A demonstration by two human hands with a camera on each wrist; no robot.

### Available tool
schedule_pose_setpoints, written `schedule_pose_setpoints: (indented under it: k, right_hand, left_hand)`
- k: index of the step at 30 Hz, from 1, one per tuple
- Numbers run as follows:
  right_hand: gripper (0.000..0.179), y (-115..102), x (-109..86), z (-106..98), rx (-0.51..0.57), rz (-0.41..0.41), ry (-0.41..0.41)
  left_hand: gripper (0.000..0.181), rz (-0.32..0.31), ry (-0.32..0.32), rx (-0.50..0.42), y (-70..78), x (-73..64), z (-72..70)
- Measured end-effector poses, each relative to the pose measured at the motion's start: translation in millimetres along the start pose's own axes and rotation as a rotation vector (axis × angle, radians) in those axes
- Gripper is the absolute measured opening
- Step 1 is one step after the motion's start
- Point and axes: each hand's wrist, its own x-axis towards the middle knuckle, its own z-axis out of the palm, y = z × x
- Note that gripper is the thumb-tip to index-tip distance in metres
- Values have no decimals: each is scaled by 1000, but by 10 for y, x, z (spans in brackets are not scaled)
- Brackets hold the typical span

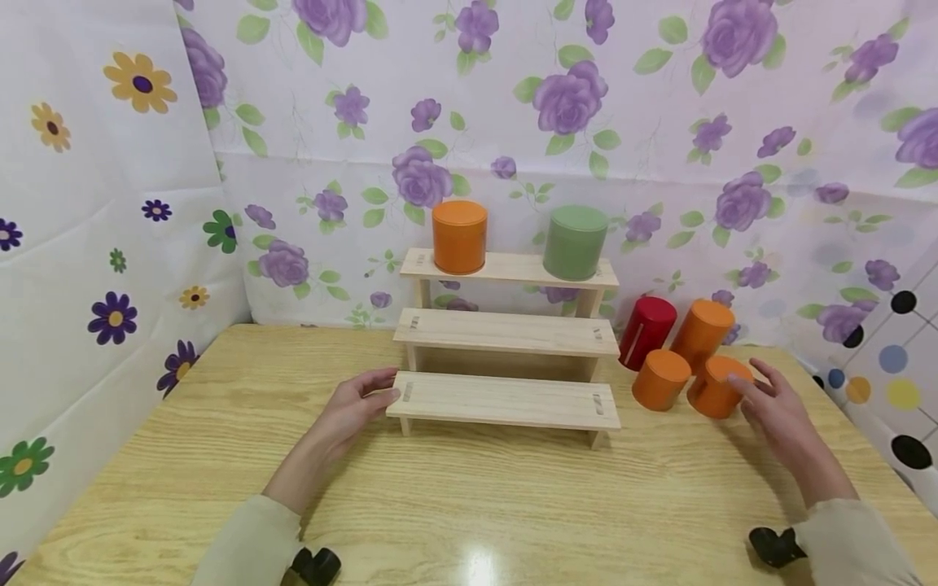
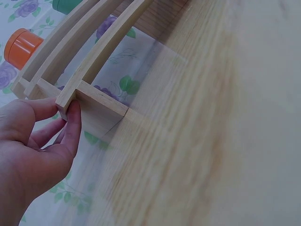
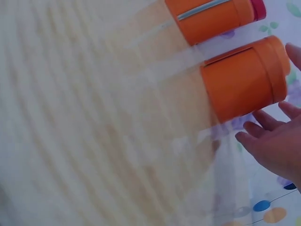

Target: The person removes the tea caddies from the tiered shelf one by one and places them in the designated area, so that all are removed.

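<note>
A three-tier wooden step rack [image 1: 506, 400] stands on the table. At the left end of its lowest board, my left hand [image 1: 353, 411] pinches the corner between thumb and fingers, as the left wrist view shows. My right hand [image 1: 782, 413] is at the near short orange canister [image 1: 712, 391] on the right, fingers spread and loosely bent beside it. In the right wrist view the fingertips come right up to that canister's lid end. On the rack's top board sit an orange canister [image 1: 459, 238] and a green canister [image 1: 575, 244].
Beside the rack's right end stand another short orange canister [image 1: 660, 381], a taller orange canister [image 1: 701, 332] and a red canister [image 1: 646, 332]. Flowered cloth [image 1: 498, 138] hangs behind the wooden table [image 1: 454, 505] and along its sides.
</note>
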Motion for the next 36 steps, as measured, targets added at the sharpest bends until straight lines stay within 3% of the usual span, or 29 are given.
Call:
schedule_pose_setpoints:
  k: [4,10,16,19,28,36]
  right_hand:
    - [79,-69,-14,-29,-37,-32,44]
    - [81,-231,-23,-3,-90,-17,145]
    - [80,-428,-32,21,-69,-18,205]
    - [78,-536,-31,37,-54,-42,200]
    - [82,-910,-44,156,-185,-109,127]
    - [82,-1182,28,302,-202,-150,62]
  left_hand:
    - [51,-1,3,3,6,4,5]
    - [51,-14,-3,-1,3,-6,0]
    - [51,-20,0,-11,3,-10,8]
    - [51,-18,0,-14,7,-13,14]
    - [51,-22,7,-21,8,-7,14]
    - [50,-18,11,-20,-3,0,15]
